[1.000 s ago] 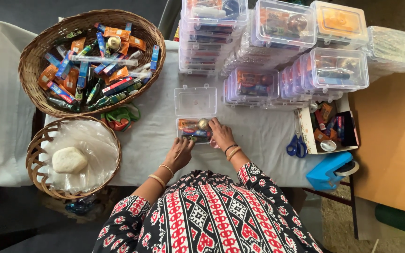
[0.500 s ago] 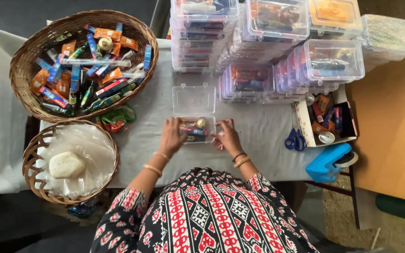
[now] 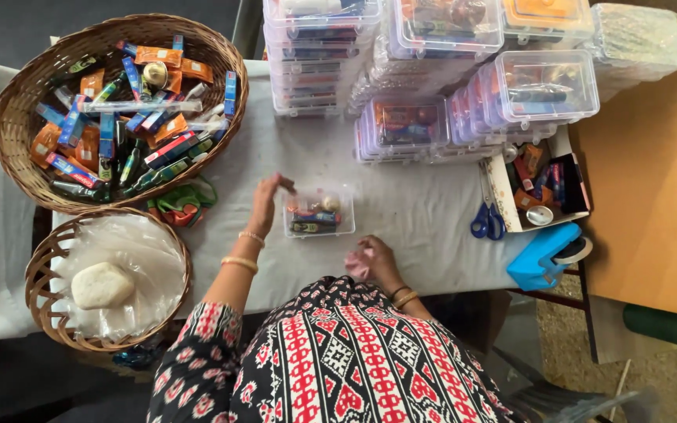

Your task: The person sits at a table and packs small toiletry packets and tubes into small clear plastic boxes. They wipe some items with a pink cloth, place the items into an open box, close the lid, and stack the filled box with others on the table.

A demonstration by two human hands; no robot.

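Nearby, clear rectangular plastic box (image 3: 319, 213)

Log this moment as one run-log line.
left hand: beside small clear box, fingers raised | right hand: near table edge, apart from box | box: filled

From my feed, a worktop (image 3: 425, 211) draped in white cloth fills the centre under even, soft light. At three o'clock stands a bare brown wooden surface (image 3: 652, 196), touching its edge. Toward five o'clock I see gritty floor (image 3: 589, 337) and a green pipe (image 3: 667, 327). Dark floor (image 3: 9, 31) shows at ten o'clock.
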